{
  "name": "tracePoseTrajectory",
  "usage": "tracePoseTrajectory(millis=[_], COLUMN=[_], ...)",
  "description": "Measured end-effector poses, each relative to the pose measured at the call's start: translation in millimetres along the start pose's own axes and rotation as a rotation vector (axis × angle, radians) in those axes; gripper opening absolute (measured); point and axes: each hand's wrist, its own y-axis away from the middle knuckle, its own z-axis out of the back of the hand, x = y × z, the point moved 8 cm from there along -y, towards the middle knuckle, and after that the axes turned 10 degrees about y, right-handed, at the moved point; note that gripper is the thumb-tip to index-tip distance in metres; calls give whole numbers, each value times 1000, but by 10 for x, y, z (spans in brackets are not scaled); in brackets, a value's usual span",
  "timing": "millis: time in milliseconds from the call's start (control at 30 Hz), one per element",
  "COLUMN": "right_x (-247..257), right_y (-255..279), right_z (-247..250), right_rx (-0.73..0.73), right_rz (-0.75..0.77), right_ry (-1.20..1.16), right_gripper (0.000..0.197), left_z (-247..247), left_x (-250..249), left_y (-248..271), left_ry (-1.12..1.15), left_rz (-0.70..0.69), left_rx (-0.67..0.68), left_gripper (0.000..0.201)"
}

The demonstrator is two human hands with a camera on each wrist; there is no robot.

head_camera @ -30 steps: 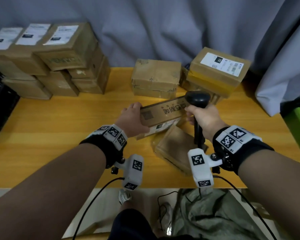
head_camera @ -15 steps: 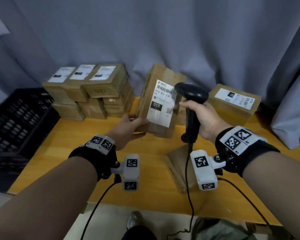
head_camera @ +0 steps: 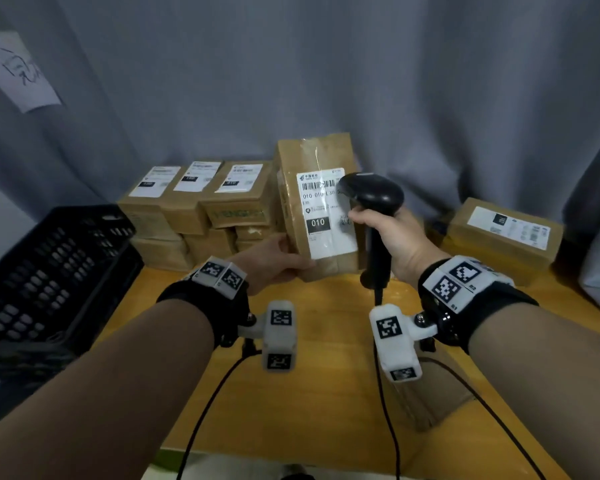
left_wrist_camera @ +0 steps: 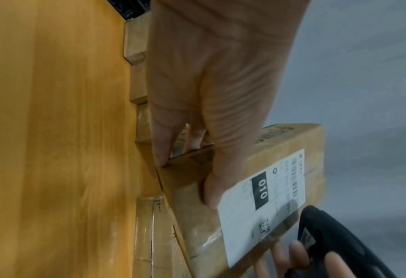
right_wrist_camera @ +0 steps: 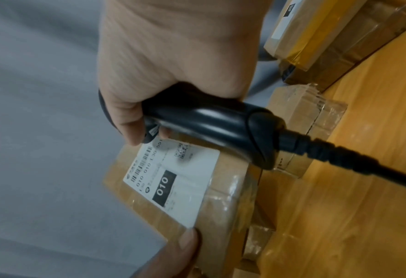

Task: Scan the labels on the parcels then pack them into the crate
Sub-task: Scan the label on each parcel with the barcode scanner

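My left hand (head_camera: 274, 259) grips a brown cardboard parcel (head_camera: 314, 157) by its lower left edge and holds it upright above the table, its white label (head_camera: 323, 216) marked 010 facing me. In the left wrist view the thumb presses the parcel (left_wrist_camera: 242, 188) beside the label. My right hand (head_camera: 388, 233) holds a black barcode scanner (head_camera: 371, 197) by its handle, the head right in front of the label's right side. The right wrist view shows the scanner (right_wrist_camera: 211, 120) just above the parcel's label (right_wrist_camera: 173, 180). A black plastic crate (head_camera: 45, 275) stands at the left.
A stack of labelled brown parcels (head_camera: 201, 209) sits at the back left of the wooden table (head_camera: 326, 410). Another labelled parcel (head_camera: 506, 237) lies at the back right, and a plain one (head_camera: 430, 393) lies near my right wrist. A grey curtain hangs behind.
The parcel has been lifted off the table and turned upright, label toward me. The scanner has risen with it and now sits closer to the label.
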Motion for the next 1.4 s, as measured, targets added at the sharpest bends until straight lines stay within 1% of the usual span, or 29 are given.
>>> tracePoseTrajectory(millis=[67,167,200,267,300,367,433,633,767,800,833,900,933,1033,1200,1233,1300,1333,1400], right_x=[31,45,68,177,248,358,419,516,460,456,462,512,553,677,707,696,674,668,661], right_y=[-60,-131,-156,-216,-249,-305,-318,-224,-144,-124,-105,-84,-84,-96,-94,-99,-117,-126,-143], right_z=[-134,-281,-300,-299,-294,-289,-275,-159,-88,-73,-47,40,81,139,121,117,114,110,95], right_rx=[-27,-49,-66,-110,-122,-108,-71,-104,-69,-58,-61,-103,-125,-138,-81,-75,-77,-78,-74], right_rz=[-15,-34,-32,5,23,17,-5,-80,-122,-124,-125,-124,-115,-89,-120,-128,-145,-150,-157], right_ry=[-27,0,45,195,257,303,287,303,287,282,284,297,297,300,320,321,322,323,330], right_gripper=[12,12,12,11,11,12,12,5,9,8,7,7,7,8,8,11,17,18,16], left_z=[81,272,346,505,573,670,680,483,332,302,286,290,297,287,281,283,302,316,343], left_x=[-63,-83,-82,-81,-76,-41,0,-93,-134,-134,-135,-113,-103,-89,-88,-92,-85,-81,-84], left_y=[-80,-199,-255,-352,-406,-519,-621,-806,-873,-887,-902,-962,-988,-1023,-1066,-1072,-1101,-1117,-1140], left_ry=[82,88,71,62,63,43,33,41,107,110,110,102,95,83,74,70,58,56,51], left_rz=[-7,-4,-16,-42,-48,-47,-44,-30,-35,-37,-35,-26,-23,-23,-29,-26,-23,-20,-15], left_rx=[-4,-65,-78,-112,-128,-141,-120,-77,-68,-62,-59,-78,-86,-92,-115,-113,-113,-118,-135], left_gripper=[26,34,30,16,15,28,35,30,12,14,25,54,60,59,51,52,62,68,72])
